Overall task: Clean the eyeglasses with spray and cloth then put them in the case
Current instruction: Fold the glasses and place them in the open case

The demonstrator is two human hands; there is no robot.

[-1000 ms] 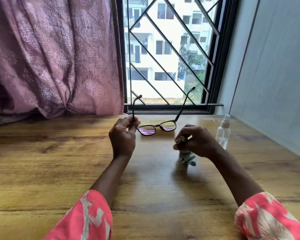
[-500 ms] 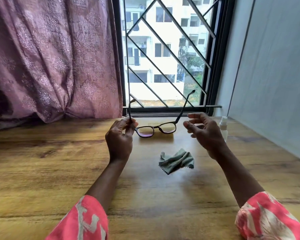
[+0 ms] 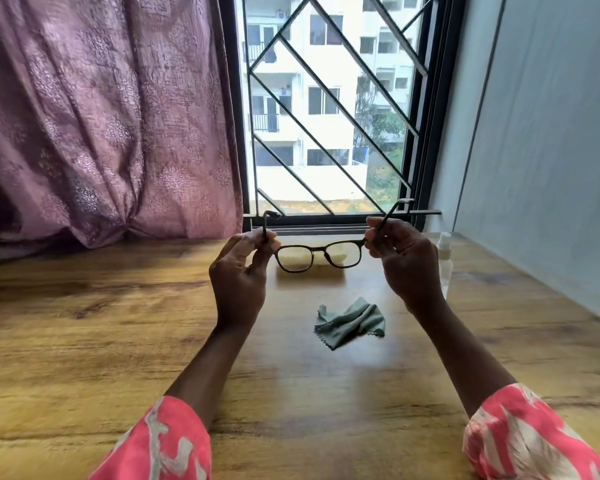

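Dark-framed eyeglasses [image 3: 318, 255] hang in the air above the wooden table [image 3: 84, 341], lenses facing away from me, both arms unfolded. My left hand [image 3: 241, 271] pinches the left arm of the glasses and my right hand [image 3: 400, 259] pinches the right arm. A crumpled grey-green cloth [image 3: 352, 322] lies on the table below and between my hands, untouched. A small clear spray bottle [image 3: 444, 261] stands behind my right hand, partly hidden by it. No case is in view.
A barred window [image 3: 329, 116] is straight ahead behind the table. A mauve curtain [image 3: 101, 116] hangs at the left, and a pale wall [image 3: 541, 150] borders the table on the right.
My right hand dropped the cloth on the table, rose and took hold of the right arm of the glasses. The glasses are now level and held by both hands.
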